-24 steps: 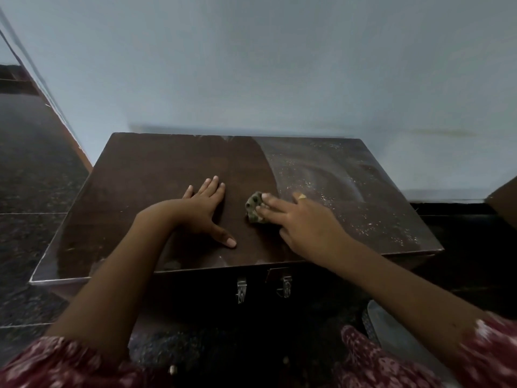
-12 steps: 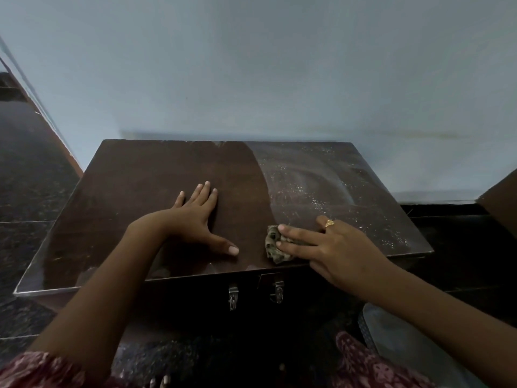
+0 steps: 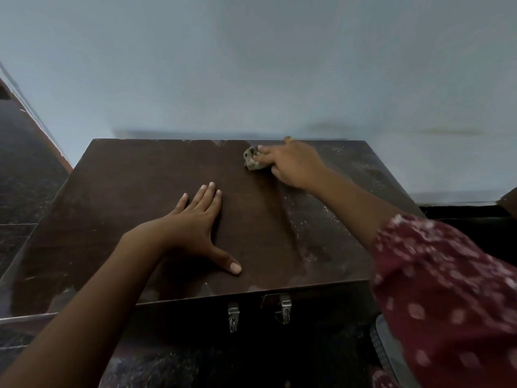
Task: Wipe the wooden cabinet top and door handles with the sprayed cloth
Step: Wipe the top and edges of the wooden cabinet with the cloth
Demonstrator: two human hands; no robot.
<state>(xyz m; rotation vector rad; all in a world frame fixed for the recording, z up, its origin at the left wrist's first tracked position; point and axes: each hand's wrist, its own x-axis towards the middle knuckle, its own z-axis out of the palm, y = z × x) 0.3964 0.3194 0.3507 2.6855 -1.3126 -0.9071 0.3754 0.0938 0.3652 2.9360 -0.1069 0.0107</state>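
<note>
The dark wooden cabinet top [image 3: 134,191] fills the middle of the view. Its left part looks dark and clean, its right part is dusty with pale specks. My right hand [image 3: 293,163] is stretched to the far edge by the wall, pressing a small crumpled greenish cloth [image 3: 252,158] onto the wood. My left hand [image 3: 198,228] lies flat on the top, fingers spread, holding nothing. Two small metal door handles [image 3: 233,316] [image 3: 285,308] hang on the dark front below the near edge.
A pale blue wall [image 3: 251,65] stands right behind the cabinet. Dark speckled floor [image 3: 25,175] lies to the left and below. A brown object's corner [image 3: 510,201] shows at the right edge. My patterned maroon sleeve [image 3: 447,289] covers the near right.
My right hand has slid the cloth from the near front edge away to the far edge by the wall. My left hand stays flat in the same place.
</note>
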